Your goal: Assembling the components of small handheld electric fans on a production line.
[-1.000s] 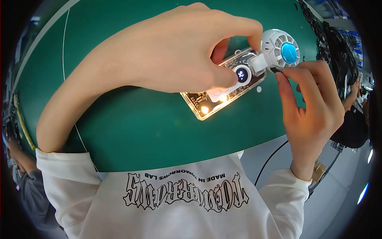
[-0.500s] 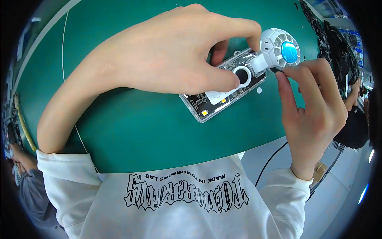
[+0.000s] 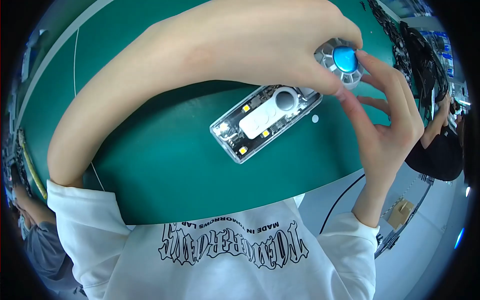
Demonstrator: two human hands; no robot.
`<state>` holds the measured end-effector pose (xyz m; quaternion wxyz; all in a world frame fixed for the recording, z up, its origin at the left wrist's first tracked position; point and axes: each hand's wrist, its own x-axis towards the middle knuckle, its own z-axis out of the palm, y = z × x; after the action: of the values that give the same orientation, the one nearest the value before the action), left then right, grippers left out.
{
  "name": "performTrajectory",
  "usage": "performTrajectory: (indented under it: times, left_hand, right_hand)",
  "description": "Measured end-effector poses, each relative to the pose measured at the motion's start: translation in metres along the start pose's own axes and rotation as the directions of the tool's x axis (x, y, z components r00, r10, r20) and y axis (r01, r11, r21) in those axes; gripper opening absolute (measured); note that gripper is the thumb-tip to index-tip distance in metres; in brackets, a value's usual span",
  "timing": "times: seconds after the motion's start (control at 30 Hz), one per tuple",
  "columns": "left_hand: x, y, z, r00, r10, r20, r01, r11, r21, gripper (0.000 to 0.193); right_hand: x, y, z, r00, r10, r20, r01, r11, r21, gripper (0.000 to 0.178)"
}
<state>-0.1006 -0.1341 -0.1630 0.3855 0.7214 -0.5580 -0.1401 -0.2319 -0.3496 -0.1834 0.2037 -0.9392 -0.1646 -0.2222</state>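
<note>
A small clear rectangular device (image 3: 265, 122) lies slanted on the green table, with a dark circuit board, yellow lamps and a white panel with a round grey button inside. At its upper right end sits a round white fan-like head (image 3: 327, 61) with a shiny blue domed centre (image 3: 345, 59). My left hand (image 3: 280, 42) arches over from the left, thumb and fingers closed round the head's sides. My right hand (image 3: 392, 112) pinches the head from the right: its index tip touches the blue centre's edge, its thumb tip meets my left thumb below. The join is hidden by my left hand.
A small white disc (image 3: 315, 118) lies on the green table (image 3: 165, 165) beside the device. Black cables (image 3: 425, 65) are heaped along the right edge. A yellow strip (image 3: 32, 167) lies at the left edge. Other people sit at both sides; a cardboard box (image 3: 401, 212) stands below.
Both hands have shifted to the round head: my left from the device's body, my right up from the neck. The device has moved slightly left and down. The dark bit at my right fingertips no longer shows.
</note>
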Motion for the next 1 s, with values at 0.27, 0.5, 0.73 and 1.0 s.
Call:
performTrajectory:
  times: [0.27,0.5,0.73,1.0]
  left_hand:
    - [-0.013,-0.010,0.018,0.960,0.190,-0.204,-0.171,0.980,0.104,0.053]
    - [-0.021,-0.024,0.021,0.886,0.367,-0.282,-0.319,0.926,0.202,0.056]
    - [-0.013,-0.051,0.035,0.662,0.642,-0.388,-0.591,0.765,0.256,0.058]
    - [0.020,-0.062,0.046,0.395,0.812,-0.429,-0.722,0.563,0.401,0.060]
  right_hand:
    - [0.010,-0.013,0.004,0.851,0.392,0.348,-0.525,0.619,0.585,0.078]
    - [0.013,0.010,0.030,0.945,0.290,0.153,-0.313,0.659,0.684,0.076]
    - [0.036,-0.005,0.020,0.846,0.449,0.289,-0.508,0.512,0.693,0.076]
    - [0.039,-0.029,0.023,0.731,0.505,0.459,-0.638,0.266,0.723,0.080]
